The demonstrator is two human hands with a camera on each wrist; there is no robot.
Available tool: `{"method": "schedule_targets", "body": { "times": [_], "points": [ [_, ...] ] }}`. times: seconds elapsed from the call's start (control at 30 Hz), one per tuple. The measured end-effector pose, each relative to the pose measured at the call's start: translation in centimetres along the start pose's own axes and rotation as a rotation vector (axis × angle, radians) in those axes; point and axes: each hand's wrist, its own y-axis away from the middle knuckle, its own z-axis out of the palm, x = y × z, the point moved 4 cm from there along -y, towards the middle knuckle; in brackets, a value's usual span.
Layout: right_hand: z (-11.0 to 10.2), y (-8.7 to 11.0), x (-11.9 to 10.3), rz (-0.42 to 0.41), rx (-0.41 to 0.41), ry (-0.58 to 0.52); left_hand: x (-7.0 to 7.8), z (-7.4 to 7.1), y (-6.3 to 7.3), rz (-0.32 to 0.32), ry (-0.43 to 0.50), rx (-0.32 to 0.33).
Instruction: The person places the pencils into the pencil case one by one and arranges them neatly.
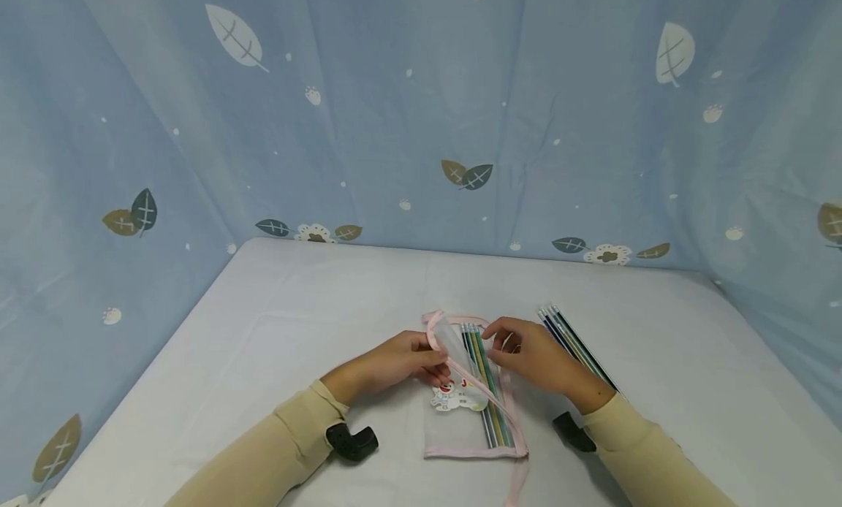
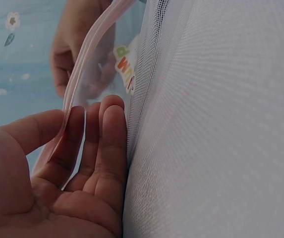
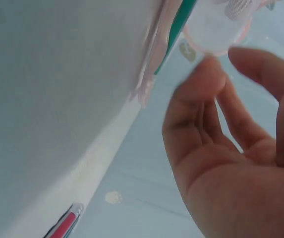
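Note:
A see-through mesh pouch with pink trim [image 1: 467,454] lies on the white surface, a cartoon sticker [image 1: 447,397] on its front. Inside along its right side are several striped pencils [image 1: 488,390], blue, green and yellowish, their upper ends showing at the raised opening. My left hand [image 1: 397,361] pinches the pouch's pink-edged flap between thumb and index finger, lifting it; the left wrist view shows the trim [image 2: 80,69] in that pinch. Over the pencils' upper ends is my right hand [image 1: 536,353], fingers bent. In the right wrist view its thumb and fingertips stand apart with nothing between them.
Several more dark and green pencils [image 1: 571,339] lie on the white tabletop [image 1: 316,302] to the right, partly hidden by the right forearm. A pink strap [image 1: 517,481] trails from the pouch's lower right corner. Behind hangs a blue leaf-print curtain [image 1: 368,112].

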Motion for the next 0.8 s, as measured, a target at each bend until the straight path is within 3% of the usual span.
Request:
{"method": "schedule_targets", "body": {
  "times": [0.13,0.3,0.6,0.8],
  "points": [
    [-0.8,-0.1,-0.2,0.014,0.129,0.06,-0.1,-0.1,0.0,0.004,0.008,-0.002],
    [-1.7,-0.1,0.0,0.004,0.217,0.098,0.0,0.0,0.1,0.014,0.012,-0.009],
    [-3.5,-0.1,0.5,0.03,0.258,0.103,-0.1,-0.1,0.2,0.019,0.003,-0.013],
    [-4.3,-0.1,1.6,0.121,0.268,0.102,0.0,-0.1,0.2,0.022,-0.002,-0.013]
  ]
}}
